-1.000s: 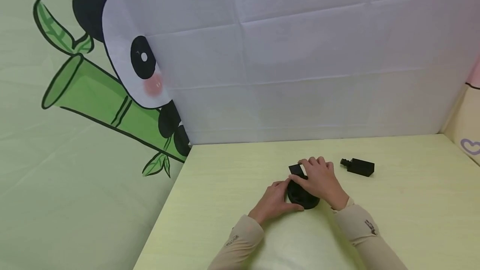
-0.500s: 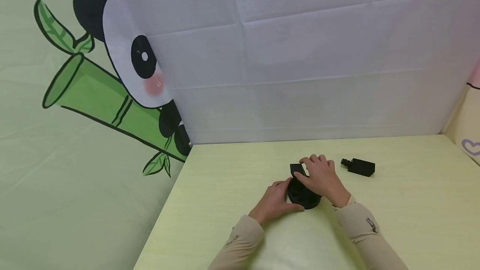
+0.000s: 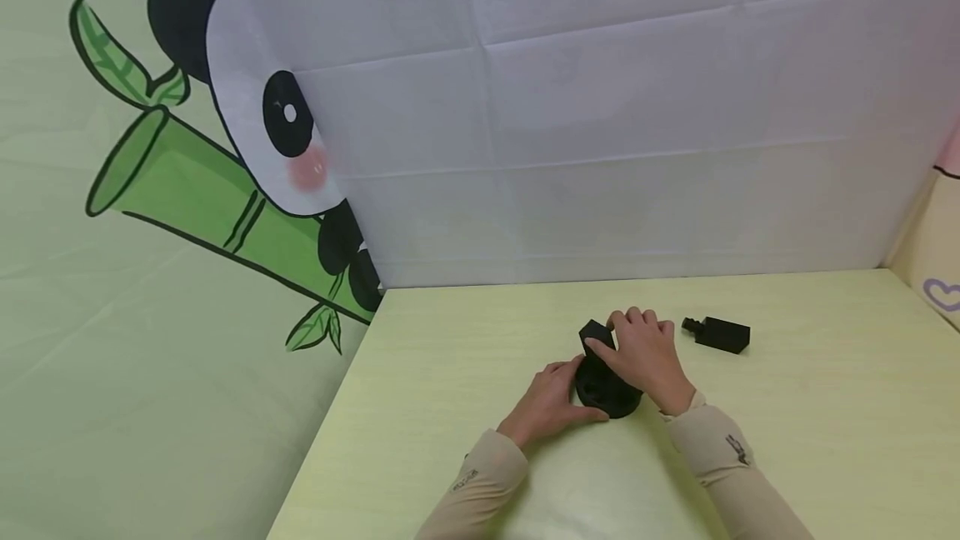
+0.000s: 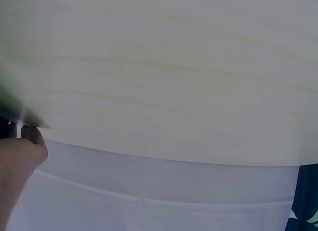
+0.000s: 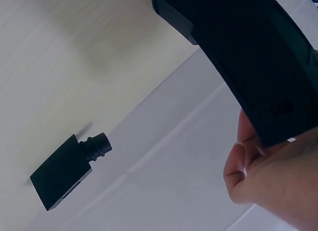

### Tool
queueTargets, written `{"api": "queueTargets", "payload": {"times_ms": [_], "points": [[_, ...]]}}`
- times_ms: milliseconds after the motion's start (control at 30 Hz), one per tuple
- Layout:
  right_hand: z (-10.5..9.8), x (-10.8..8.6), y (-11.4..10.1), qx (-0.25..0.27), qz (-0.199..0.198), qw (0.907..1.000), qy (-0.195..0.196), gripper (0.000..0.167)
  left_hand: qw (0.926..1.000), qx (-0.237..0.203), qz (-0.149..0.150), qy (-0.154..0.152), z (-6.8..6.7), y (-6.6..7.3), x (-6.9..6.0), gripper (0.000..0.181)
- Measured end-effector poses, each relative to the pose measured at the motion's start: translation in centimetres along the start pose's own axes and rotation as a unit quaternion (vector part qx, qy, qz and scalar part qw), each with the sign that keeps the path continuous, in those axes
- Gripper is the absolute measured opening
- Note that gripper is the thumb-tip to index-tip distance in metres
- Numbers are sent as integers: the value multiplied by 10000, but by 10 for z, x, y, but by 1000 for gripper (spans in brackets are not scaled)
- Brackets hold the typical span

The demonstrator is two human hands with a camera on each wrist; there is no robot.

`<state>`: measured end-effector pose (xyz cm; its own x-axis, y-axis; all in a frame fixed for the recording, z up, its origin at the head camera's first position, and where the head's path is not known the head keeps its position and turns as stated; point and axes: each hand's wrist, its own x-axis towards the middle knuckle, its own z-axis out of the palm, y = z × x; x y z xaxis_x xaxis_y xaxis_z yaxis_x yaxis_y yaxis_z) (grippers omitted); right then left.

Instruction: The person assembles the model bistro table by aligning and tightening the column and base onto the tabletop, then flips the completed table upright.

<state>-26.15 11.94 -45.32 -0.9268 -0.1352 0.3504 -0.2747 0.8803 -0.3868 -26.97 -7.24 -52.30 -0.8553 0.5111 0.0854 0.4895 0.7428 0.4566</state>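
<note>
While a round black base (image 3: 609, 397) rests on the pale desk (image 3: 450, 373) and serves as the landmark, the work appears to be under way rather than complete. The left grip (image 3: 550, 402), at the near-left side of the base, is bent around it, thumb along the near edge, and seems to steady it. The right grip (image 3: 647, 357), above the far-right side of the base, pinches a black block (image 3: 596, 335) between thumb and fingers. The block rises, slightly tilted, at the far side of the base; whether the two are joined or merely touching cannot be told. Judged from this arrangement, base and block are together, but their fit looks unsettled, since both grips are engaged. Apart from them, a loose black piece (image 3: 722, 335) lies on its side to the right of the base and farther back, untouched, its ribbed neck (image 5: 97, 146) on the end toward the base; if it belongs with the rest, its step is not yet done.

Surroundings, in descending size: beyond the base hangs a creased white cloth (image 3: 600, 123); well to its left, a green cloth (image 3: 97, 373) with a panda print (image 3: 243, 123); on its near side, beige sleeves (image 3: 708, 448); well to its right, a purple heart outline (image 3: 941, 292). As for obstruction, the right grip stands between the base and the loose black piece and covers part of the base.
</note>
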Motion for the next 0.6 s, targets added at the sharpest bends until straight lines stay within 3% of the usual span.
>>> {"api": "queueTargets", "payload": {"times_ms": [267,433,600], "points": [[-1,-1,-1,-59,82,9999,17,39,10000,-16,-14,19,2,-1,0,98],[-1,0,0,-102,180,9998,66,45,10000,22,-26,-1,2,-1,1,100],[-2,2,2,141,6,9994,-319,51,10000,60,-17,0,2,-1,1,100]]}}
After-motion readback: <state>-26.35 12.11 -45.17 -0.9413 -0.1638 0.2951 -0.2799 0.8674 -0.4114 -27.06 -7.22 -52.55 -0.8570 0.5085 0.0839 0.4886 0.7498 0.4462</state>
